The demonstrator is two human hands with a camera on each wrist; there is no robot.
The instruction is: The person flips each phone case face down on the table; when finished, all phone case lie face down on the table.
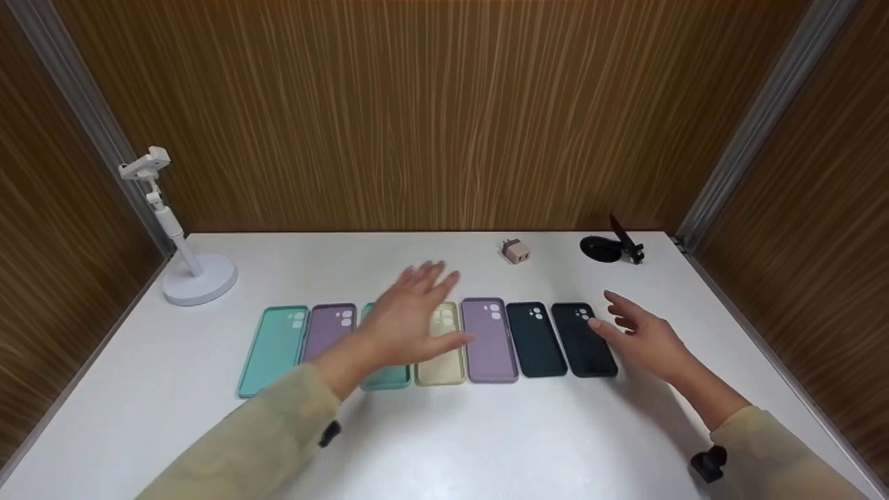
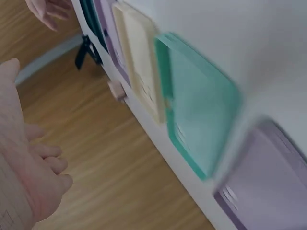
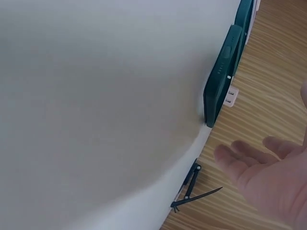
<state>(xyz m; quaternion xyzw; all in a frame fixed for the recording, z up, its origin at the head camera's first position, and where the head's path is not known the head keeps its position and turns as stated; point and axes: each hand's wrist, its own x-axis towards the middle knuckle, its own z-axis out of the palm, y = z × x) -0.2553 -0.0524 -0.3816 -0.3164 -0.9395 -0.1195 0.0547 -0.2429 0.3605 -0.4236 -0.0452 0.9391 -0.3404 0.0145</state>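
Observation:
Several phone cases lie in a row across the white table. From the left come a teal case (image 1: 272, 351), a purple case (image 1: 329, 330), a second teal case (image 2: 204, 100), a cream case (image 1: 442, 368), another purple case (image 1: 489, 344) and two dark green cases, one inner (image 1: 536, 340) and one at the right end (image 1: 587, 351). With fingers spread, my left hand (image 1: 406, 323) is above the second teal case and the cream one, partly hiding both. Beside the end dark case is my right hand (image 1: 646, 340), fingers loosely bent, holding nothing; its thumb overlaps that case's edge in the head view.
A white phone stand (image 1: 198, 278) with a round base rises at the left back. Behind the row sit a pink charger plug (image 1: 516, 251) and, farther right, a black folding stand (image 1: 603, 248). Wood-grain panels (image 1: 444, 118) enclose the table (image 1: 444, 444) at back and sides.

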